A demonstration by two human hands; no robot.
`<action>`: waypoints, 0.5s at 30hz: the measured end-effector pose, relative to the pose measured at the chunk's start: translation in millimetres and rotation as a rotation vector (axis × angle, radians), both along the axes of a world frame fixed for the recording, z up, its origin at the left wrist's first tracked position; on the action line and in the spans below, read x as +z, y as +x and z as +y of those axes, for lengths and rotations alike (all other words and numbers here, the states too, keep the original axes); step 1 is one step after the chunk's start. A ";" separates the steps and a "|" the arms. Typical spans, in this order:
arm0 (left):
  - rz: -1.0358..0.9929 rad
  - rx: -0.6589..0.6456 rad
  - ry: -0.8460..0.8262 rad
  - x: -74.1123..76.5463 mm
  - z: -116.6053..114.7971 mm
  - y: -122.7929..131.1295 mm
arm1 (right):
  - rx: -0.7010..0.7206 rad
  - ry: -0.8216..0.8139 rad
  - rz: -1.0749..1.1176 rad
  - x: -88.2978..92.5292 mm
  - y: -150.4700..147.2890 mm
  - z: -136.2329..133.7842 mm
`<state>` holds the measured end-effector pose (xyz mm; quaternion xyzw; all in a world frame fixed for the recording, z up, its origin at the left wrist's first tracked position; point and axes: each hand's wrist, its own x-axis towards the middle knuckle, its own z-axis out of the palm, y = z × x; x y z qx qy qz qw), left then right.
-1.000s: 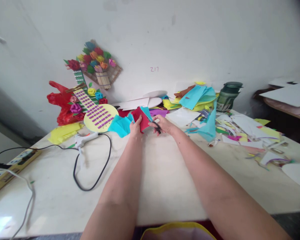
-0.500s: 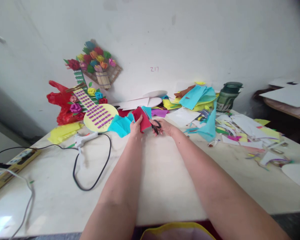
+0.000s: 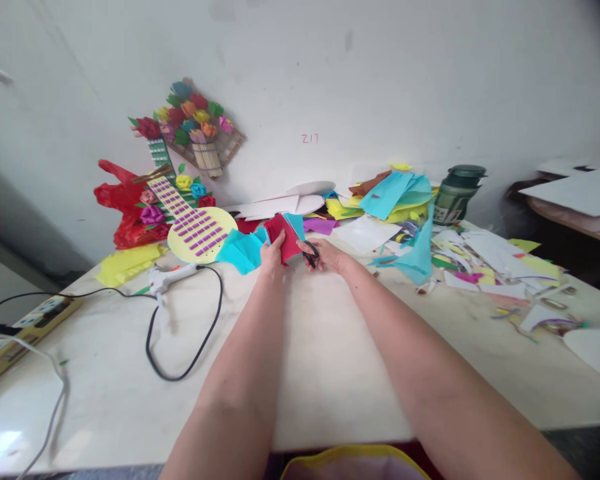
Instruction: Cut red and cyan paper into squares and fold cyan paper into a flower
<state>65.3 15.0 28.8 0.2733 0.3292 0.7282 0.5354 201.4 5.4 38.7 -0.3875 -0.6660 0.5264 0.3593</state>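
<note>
Near the middle of the table, my left hand (image 3: 273,254) pinches a folded piece of red crepe paper (image 3: 291,245) by its left side. My right hand (image 3: 326,256) grips black-handled scissors (image 3: 310,254), fingers through the loops. The blades lie at the right edge of the red paper, pointing up and left. Blue crepe paper (image 3: 245,249) lies just left of my left hand, and more blue shows behind the red piece. Beside it rests a pale yellow guitar-shaped cutout (image 3: 203,233) with purple strips.
A white glue gun (image 3: 175,277) with a looped black cable lies left, near a power strip (image 3: 27,337). Paper scraps (image 3: 500,257) and a green bottle (image 3: 460,193) are at the right. Paper flowers (image 3: 195,113) and a red plastic bag (image 3: 125,207) stand back left.
The scissors' handles have drawn slightly closer together at the red paper's edge. My left hand and the paper have barely moved.
</note>
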 end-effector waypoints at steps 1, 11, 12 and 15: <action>0.002 0.006 -0.004 0.0 0.2 0.1 | -0.004 -0.003 0.002 -0.4 -0.3 0.1; -0.009 0.044 -0.020 1.3 1.4 0.8 | -0.017 0.003 0.027 -1.8 -4.1 0.3; -0.007 0.045 -0.022 1.8 0.7 0.9 | -0.018 0.008 0.029 -2.5 -4.0 0.9; -0.001 0.064 -0.049 3.2 -1.0 1.0 | -0.023 0.018 0.028 -4.8 -3.6 3.1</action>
